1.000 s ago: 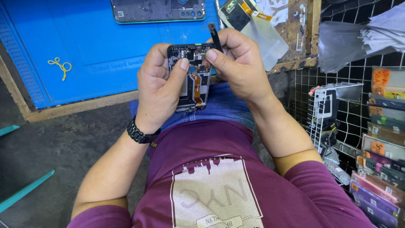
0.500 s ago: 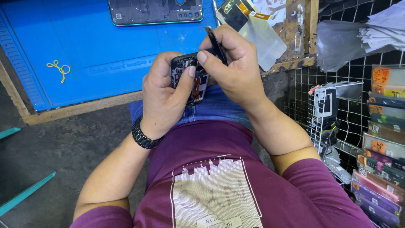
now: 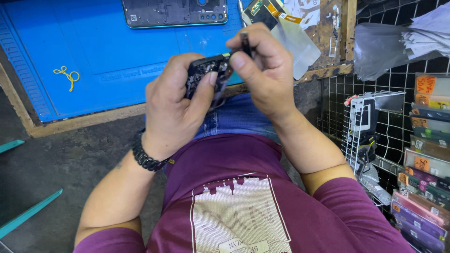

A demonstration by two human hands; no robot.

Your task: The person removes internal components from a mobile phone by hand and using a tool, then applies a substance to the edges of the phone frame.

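Note:
My left hand (image 3: 176,110) grips a dark opened phone body (image 3: 206,75), holding it above my lap with the thumb pressed on its face. My right hand (image 3: 265,70) pinches a thin dark tool (image 3: 244,41) between thumb and forefinger, its lower end at the top edge of the phone body. A black bracelet (image 3: 145,157) sits on my left wrist. The lower half of the phone body is hidden behind my left palm.
A blue work mat (image 3: 103,56) lies ahead with a phone back frame (image 3: 176,11) on it and a yellow wire loop (image 3: 65,75) at its left. A loose screen panel (image 3: 286,28) rests at the mat's right edge. Wire racks (image 3: 370,126) with packaged parts stand at right.
The phone body has turned in my left hand, from facing me with its insides showing to tilted edge-on. My right hand rose with the tool toward its top edge.

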